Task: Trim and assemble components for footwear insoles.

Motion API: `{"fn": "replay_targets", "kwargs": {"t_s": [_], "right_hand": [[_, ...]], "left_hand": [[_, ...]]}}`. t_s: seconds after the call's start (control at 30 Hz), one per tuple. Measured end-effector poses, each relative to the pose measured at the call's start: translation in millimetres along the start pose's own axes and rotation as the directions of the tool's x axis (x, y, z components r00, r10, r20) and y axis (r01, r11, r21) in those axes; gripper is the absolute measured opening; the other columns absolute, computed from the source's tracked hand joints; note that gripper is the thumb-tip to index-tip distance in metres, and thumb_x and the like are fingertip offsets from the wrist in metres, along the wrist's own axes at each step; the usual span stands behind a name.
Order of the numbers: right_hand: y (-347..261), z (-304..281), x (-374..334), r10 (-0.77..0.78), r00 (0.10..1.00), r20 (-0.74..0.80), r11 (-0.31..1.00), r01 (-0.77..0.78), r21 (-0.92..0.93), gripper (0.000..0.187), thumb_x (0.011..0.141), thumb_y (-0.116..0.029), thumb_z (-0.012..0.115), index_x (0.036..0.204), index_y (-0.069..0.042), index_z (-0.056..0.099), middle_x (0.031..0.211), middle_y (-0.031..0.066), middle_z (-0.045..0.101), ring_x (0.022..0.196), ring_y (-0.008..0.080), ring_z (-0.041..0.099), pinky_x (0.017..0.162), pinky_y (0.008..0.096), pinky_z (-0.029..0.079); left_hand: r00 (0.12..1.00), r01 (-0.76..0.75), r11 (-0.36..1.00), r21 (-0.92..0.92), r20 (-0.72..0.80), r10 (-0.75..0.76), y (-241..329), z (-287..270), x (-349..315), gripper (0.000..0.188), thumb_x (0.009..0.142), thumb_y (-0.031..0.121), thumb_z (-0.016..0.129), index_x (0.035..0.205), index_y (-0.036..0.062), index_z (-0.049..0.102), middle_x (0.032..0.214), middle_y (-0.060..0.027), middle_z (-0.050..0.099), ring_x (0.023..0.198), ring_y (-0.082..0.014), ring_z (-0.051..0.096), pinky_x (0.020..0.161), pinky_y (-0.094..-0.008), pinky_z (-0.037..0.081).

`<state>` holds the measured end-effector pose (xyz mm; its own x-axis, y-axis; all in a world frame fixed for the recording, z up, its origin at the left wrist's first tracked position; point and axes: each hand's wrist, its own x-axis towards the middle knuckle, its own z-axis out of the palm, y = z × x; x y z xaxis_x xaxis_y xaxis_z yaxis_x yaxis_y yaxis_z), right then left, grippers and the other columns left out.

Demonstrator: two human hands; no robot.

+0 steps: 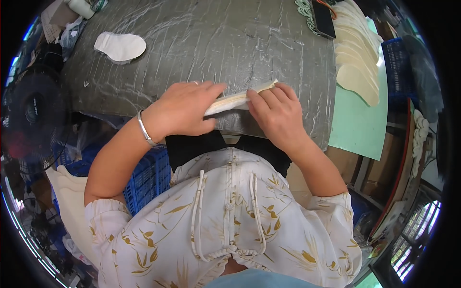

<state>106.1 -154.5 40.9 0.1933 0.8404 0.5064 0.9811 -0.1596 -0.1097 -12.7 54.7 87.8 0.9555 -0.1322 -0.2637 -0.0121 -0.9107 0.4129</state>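
Near the front edge of the table, my two hands hold a cream and white insole [231, 102], turned nearly edge-on, with a soft white layer on its lower side. My left hand [185, 109] is closed on its left end, hiding that tip. Around the right part, my right hand [277, 114] has its fingers curled over the edge. Farther off to the left, a white insole [120, 47] lies flat on the table. Several cream insole pieces [356, 65] lie fanned and overlapping at the right.
The grey table [192, 43] has a wrinkled clear plastic cover. A green board [360, 125] lies under the cream pieces. A dark phone [323, 19] rests beside a pale green cord [306, 14]. A black fan [36, 108] stands left; a blue crate [151, 177] sits below the table.
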Motion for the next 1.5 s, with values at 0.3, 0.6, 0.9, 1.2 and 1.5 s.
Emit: {"fn": "replay_targets", "kwargs": {"t_s": [0.3, 0.6, 0.9, 1.2, 1.5], "right_hand": [[-1.4, -1.1, -6.6, 0.089, 0.994, -0.060, 0.991, -0.082, 0.101, 0.026, 0.078, -0.011, 0.072, 0.100, -0.005, 0.059, 0.082, 0.0056, 0.061, 0.080, 0.0232, 0.061, 0.086, 0.0410, 0.048], [-2.6, 3.2, -5.8, 0.224, 0.970, -0.093, 0.968, -0.210, 0.138, 0.021, 0.074, -0.012, 0.075, 0.089, -0.008, 0.060, 0.079, 0.0061, 0.062, 0.076, 0.0251, 0.061, 0.089, 0.0434, 0.047], [-3.5, -2.8, -5.5, 0.241, 0.968, 0.075, 0.904, -0.252, 0.344, 0.025, 0.066, -0.004, 0.077, 0.084, -0.006, 0.060, 0.116, 0.0103, 0.064, 0.099, 0.0304, 0.060, 0.087, 0.0418, 0.045], [4.1, -4.4, -6.2, 0.159, 0.985, -0.074, 0.962, -0.138, 0.236, 0.026, 0.065, -0.008, 0.075, 0.083, -0.008, 0.057, 0.085, 0.0058, 0.059, 0.079, 0.0262, 0.059, 0.087, 0.0427, 0.047], [3.4, 1.6, -11.4, 0.205, 0.967, -0.149, 0.963, -0.172, 0.205, 0.024, 0.068, -0.007, 0.073, 0.086, -0.008, 0.057, 0.081, 0.0057, 0.059, 0.076, 0.0259, 0.058, 0.078, 0.0396, 0.047]], "left_hand": [[0.987, 0.118, 0.993, -0.004, -0.106, -0.118, 24.8, 23.0, 38.2, 0.053, 0.082, 0.010, 0.066, 0.132, 0.0046, 0.046, 0.088, -0.0192, 0.069, 0.082, -0.0391, 0.066, 0.071, -0.0476, 0.052], [0.984, 0.150, 0.989, 0.011, -0.097, -0.148, 21.3, 21.8, 44.4, 0.049, 0.083, 0.009, 0.064, 0.130, 0.0058, 0.048, 0.083, -0.0213, 0.068, 0.078, -0.0412, 0.065, 0.070, -0.0501, 0.050], [0.988, 0.107, 0.994, 0.020, -0.118, -0.104, 19.7, 21.8, 45.8, 0.030, 0.081, 0.006, 0.062, 0.107, 0.0006, 0.048, 0.078, -0.0222, 0.068, 0.076, -0.0408, 0.068, 0.068, -0.0504, 0.053], [0.992, 0.086, 0.996, 0.033, -0.091, -0.082, 19.7, 25.0, 42.4, 0.045, 0.082, 0.008, 0.064, 0.124, 0.0029, 0.047, 0.081, -0.0210, 0.068, 0.077, -0.0409, 0.065, 0.068, -0.0504, 0.049], [0.995, 0.053, 0.992, 0.118, -0.088, -0.043, 19.7, 32.7, 43.9, 0.019, 0.082, 0.007, 0.061, 0.100, 0.0050, 0.054, 0.077, -0.0181, 0.067, 0.074, -0.0388, 0.065, 0.064, -0.0494, 0.050]]}}
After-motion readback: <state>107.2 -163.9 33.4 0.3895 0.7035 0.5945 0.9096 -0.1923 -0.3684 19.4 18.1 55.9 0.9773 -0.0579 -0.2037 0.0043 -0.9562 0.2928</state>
